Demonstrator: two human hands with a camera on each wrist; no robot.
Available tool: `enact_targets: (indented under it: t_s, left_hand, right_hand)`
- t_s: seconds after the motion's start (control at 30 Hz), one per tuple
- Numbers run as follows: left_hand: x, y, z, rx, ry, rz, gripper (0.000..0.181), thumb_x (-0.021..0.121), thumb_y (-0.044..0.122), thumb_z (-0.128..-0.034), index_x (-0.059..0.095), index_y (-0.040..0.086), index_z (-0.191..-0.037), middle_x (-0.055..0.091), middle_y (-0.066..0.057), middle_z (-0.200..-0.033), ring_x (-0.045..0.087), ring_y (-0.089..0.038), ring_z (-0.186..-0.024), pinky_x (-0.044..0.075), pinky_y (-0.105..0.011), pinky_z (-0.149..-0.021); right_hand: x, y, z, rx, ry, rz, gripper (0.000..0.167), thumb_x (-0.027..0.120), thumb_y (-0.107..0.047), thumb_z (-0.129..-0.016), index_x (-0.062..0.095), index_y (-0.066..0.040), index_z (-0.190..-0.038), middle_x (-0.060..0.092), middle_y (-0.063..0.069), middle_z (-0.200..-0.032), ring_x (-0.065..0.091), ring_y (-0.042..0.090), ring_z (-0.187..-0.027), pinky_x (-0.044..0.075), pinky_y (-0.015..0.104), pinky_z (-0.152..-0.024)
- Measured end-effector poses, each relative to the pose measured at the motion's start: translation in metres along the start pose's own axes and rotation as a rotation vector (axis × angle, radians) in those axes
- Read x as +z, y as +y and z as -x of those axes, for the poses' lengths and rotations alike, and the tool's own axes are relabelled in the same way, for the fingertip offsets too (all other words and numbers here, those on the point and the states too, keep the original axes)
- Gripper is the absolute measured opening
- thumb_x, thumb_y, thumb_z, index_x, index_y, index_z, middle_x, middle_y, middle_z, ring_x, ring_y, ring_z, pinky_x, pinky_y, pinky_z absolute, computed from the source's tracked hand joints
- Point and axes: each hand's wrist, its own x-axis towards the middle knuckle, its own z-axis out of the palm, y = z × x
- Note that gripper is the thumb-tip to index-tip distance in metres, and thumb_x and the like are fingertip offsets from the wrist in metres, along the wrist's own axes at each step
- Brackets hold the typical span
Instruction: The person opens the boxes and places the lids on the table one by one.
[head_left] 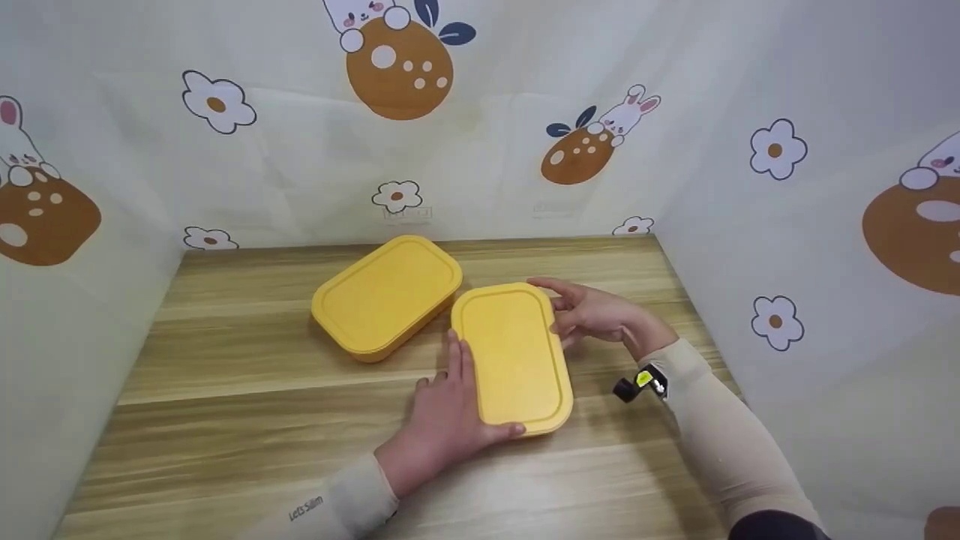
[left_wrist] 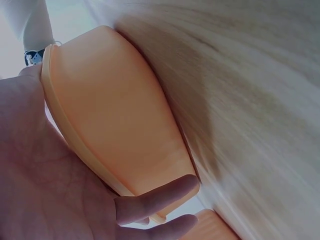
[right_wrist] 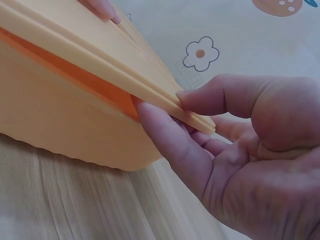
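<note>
A yellow lidded box [head_left: 517, 375] stands on the wooden table in the head view. Its lid [head_left: 514, 349] is raised along the right side, and the right wrist view shows a dark orange gap under the lid rim [right_wrist: 95, 65]. My right hand [head_left: 600, 311] pinches that rim between thumb and fingers, near the far right corner. My left hand [head_left: 446, 420] holds the box at the near left corner, thumb along the near end and fingers against the long left side [left_wrist: 115, 110]. What lies inside the box is hidden.
A second yellow box [head_left: 386, 296], with its lid on, stands at an angle to the left and behind. The wooden table [head_left: 262, 427] meets cloth walls [head_left: 495, 165] printed with rabbits and flowers at the back and both sides.
</note>
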Motion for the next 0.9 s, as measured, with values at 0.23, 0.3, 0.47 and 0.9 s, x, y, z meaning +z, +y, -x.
enact_targets:
  t_s: [0.23, 0.3, 0.47, 0.9]
  left_hand:
    - [-0.006, -0.002, 0.003, 0.021, 0.042, 0.053, 0.156, 0.057, 0.105, -0.0750, 0.021, -0.015, -0.168, 0.014, -0.040, -0.175, 0.072, -0.046, -0.114, 0.059, -0.061, -0.093]
    - [-0.008, -0.003, 0.003, 0.022, 0.040, 0.072, 0.156, 0.057, 0.104, -0.0759, 0.017, -0.014, -0.169, 0.010, -0.038, -0.177, 0.067, -0.049, -0.126, 0.059, -0.063, -0.095]
    - [-0.014, -0.004, 0.002, 0.017, 0.041, 0.101, 0.157, 0.055, 0.105, -0.0754, 0.012, -0.011, -0.172, 0.002, -0.033, -0.180, 0.055, -0.053, -0.141, 0.055, -0.066, -0.101]
    - [0.000, -0.008, 0.001, 0.020, 0.005, 0.081, 0.157, 0.059, 0.105, -0.0735, 0.017, -0.010, -0.171, 0.003, -0.033, -0.179, 0.043, -0.052, -0.153, 0.055, -0.067, -0.103]
  right_hand:
    - [-0.003, 0.002, 0.002, -0.027, -0.040, -0.108, 0.099, 0.062, 0.020, -0.098, 0.019, -0.020, -0.178, 0.054, 0.024, -0.161, 0.076, 0.036, -0.116, 0.066, 0.048, -0.086]
    - [-0.004, 0.002, 0.003, -0.036, -0.050, -0.140, 0.097, 0.061, 0.020, -0.100, 0.019, -0.020, -0.178, 0.054, 0.025, -0.160, 0.076, 0.035, -0.115, 0.066, 0.047, -0.087]
    - [-0.009, 0.001, 0.009, -0.068, -0.053, -0.168, 0.093, 0.060, 0.018, -0.102, 0.020, -0.019, -0.178, 0.056, 0.025, -0.156, 0.078, 0.033, -0.111, 0.066, 0.045, -0.086]
    - [-0.032, -0.001, 0.033, -0.116, 0.042, -0.165, 0.096, 0.054, 0.020, -0.102, 0.012, -0.017, -0.179, 0.063, 0.016, -0.145, 0.078, 0.028, -0.104, 0.066, 0.048, -0.088]
